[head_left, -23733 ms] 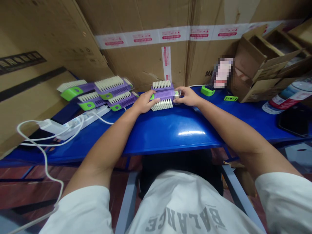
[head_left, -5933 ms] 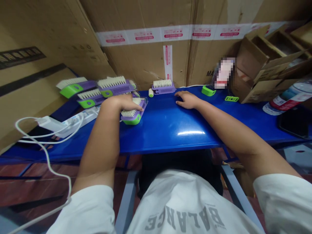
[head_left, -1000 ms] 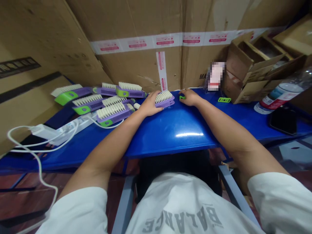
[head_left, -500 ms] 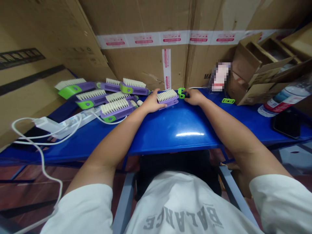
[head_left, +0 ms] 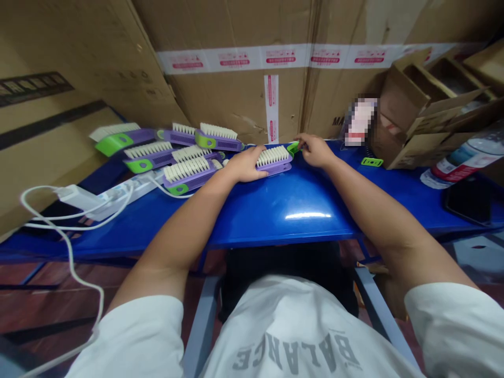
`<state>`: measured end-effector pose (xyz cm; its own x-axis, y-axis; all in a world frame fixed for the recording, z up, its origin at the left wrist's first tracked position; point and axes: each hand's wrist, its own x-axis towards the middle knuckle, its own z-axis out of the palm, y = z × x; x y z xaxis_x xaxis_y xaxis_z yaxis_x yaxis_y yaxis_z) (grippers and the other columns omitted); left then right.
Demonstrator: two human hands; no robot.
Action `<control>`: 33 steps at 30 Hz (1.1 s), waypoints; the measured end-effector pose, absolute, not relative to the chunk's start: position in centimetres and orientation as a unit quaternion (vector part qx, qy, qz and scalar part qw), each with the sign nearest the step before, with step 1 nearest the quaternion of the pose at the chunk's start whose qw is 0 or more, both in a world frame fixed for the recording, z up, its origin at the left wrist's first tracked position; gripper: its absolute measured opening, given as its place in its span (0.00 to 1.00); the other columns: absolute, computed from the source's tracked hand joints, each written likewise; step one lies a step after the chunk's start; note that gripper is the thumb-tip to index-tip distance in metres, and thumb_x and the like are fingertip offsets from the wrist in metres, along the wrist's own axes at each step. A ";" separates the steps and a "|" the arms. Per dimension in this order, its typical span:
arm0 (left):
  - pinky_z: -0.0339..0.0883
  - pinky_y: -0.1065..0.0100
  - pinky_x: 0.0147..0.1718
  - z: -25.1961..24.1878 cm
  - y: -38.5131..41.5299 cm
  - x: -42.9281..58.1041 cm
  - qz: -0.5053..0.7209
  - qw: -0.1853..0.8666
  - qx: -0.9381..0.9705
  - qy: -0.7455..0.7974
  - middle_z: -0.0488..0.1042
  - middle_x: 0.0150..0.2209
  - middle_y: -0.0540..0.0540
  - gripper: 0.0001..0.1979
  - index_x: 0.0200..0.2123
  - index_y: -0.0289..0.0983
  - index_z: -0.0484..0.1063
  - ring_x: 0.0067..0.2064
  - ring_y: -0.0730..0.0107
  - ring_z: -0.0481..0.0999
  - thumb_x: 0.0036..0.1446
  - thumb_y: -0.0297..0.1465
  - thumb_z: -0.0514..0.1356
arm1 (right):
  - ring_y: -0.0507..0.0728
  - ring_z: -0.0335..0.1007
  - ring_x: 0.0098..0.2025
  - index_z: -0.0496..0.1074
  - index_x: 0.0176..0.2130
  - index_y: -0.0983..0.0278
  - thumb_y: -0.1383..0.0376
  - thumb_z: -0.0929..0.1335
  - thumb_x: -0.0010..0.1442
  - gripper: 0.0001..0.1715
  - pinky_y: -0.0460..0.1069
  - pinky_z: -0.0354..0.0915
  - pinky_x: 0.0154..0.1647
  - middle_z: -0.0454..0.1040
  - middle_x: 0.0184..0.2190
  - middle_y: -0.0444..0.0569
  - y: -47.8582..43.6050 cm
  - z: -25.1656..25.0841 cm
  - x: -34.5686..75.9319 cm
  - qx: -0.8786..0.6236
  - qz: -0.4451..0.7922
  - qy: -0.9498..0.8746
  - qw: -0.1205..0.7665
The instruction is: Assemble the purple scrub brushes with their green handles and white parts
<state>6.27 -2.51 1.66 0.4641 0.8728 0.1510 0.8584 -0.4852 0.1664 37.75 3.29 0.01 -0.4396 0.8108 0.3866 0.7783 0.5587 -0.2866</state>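
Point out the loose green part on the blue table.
In the head view the loose green part lies on the blue table, right of the right hand, just in front of the open cardboard box.

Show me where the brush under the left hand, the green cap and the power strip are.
brush [head_left: 275, 156], head view, on its white bristles.
green cap [head_left: 293, 147], head view, on its green edge beside the brush.
power strip [head_left: 122, 193], head view, on its white body.

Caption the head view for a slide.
Left hand holds a purple brush on the blue table; right hand holds a green piece at its end.
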 end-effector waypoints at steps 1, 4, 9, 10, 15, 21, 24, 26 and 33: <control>0.70 0.48 0.75 1.7 -2.5 6.3 0.106 0.035 0.857 0.504 0.71 0.79 0.31 0.51 0.82 0.38 0.60 0.77 0.35 0.76 0.61 0.47 0.72 | 0.76 0.78 0.71 0.75 0.73 0.67 0.71 0.68 0.61 0.43 0.70 0.71 0.74 0.83 0.69 0.64 3.3 0.0 37.7 -0.474 0.016 -0.849 0.232; 0.70 0.48 0.74 1.8 -2.7 6.4 0.109 0.036 0.856 0.504 0.73 0.78 0.32 0.49 0.81 0.39 0.61 0.76 0.36 0.77 0.61 0.46 0.71 | 0.80 0.67 0.80 0.69 0.80 0.67 0.70 0.70 0.59 0.52 0.75 0.65 0.79 0.69 0.82 0.66 2.9 0.2 37.6 -0.506 0.003 -0.850 0.147; 0.72 0.49 0.73 1.9 -3.0 6.6 0.106 0.034 0.853 0.509 0.75 0.76 0.32 0.48 0.81 0.39 0.62 0.74 0.37 0.78 0.61 0.45 0.71 | 0.86 0.74 0.72 0.81 0.68 0.67 0.54 0.69 0.72 0.33 0.80 0.68 0.73 0.82 0.67 0.70 2.4 0.8 37.4 -0.564 -0.029 -0.811 0.151; 0.72 0.49 0.72 1.9 -3.0 6.6 0.107 0.034 0.855 0.507 0.75 0.75 0.32 0.48 0.80 0.38 0.62 0.74 0.37 0.79 0.61 0.45 0.71 | 0.86 0.75 0.70 0.83 0.64 0.67 0.50 0.69 0.73 0.32 0.81 0.68 0.72 0.84 0.64 0.71 2.6 0.8 37.4 -0.570 -0.030 -0.805 0.165; 0.73 0.46 0.71 1.7 -2.8 6.4 0.121 0.038 0.855 0.502 0.76 0.75 0.32 0.47 0.79 0.40 0.64 0.73 0.35 0.79 0.60 0.45 0.71 | 0.76 0.76 0.75 0.77 0.74 0.65 0.57 0.72 0.69 0.39 0.72 0.70 0.78 0.80 0.74 0.64 3.9 -0.3 38.1 -0.489 0.051 -0.849 0.195; 0.73 0.47 0.72 1.3 -2.4 6.1 0.130 0.041 0.859 0.494 0.76 0.75 0.34 0.48 0.79 0.42 0.64 0.73 0.35 0.79 0.59 0.45 0.72 | 0.75 0.73 0.80 0.69 0.81 0.61 0.63 0.78 0.58 0.56 0.71 0.64 0.84 0.74 0.80 0.62 4.7 -0.8 38.4 -0.404 0.114 -0.889 0.185; 0.72 0.47 0.72 1.3 -2.4 6.1 0.130 0.040 0.858 0.495 0.76 0.75 0.34 0.47 0.79 0.41 0.64 0.73 0.36 0.79 0.60 0.45 0.72 | 0.78 0.70 0.81 0.72 0.79 0.63 0.62 0.80 0.55 0.57 0.74 0.61 0.85 0.74 0.79 0.64 4.6 -0.6 38.2 -0.382 0.133 -0.897 0.178; 0.72 0.47 0.73 1.4 -2.5 6.2 0.130 0.043 0.859 0.493 0.76 0.75 0.33 0.47 0.79 0.40 0.64 0.73 0.36 0.78 0.60 0.44 0.72 | 0.80 0.70 0.81 0.73 0.77 0.63 0.62 0.81 0.53 0.56 0.76 0.61 0.84 0.75 0.78 0.65 4.5 -0.5 38.1 -0.383 0.147 -0.895 0.175; 0.73 0.47 0.71 1.5 -2.5 6.2 0.137 0.054 0.857 0.494 0.78 0.72 0.32 0.43 0.75 0.39 0.67 0.71 0.37 0.80 0.59 0.43 0.72 | 0.79 0.77 0.75 0.75 0.76 0.64 0.61 0.85 0.52 0.57 0.73 0.65 0.82 0.78 0.76 0.64 4.0 0.3 38.4 -0.420 0.191 -0.871 0.166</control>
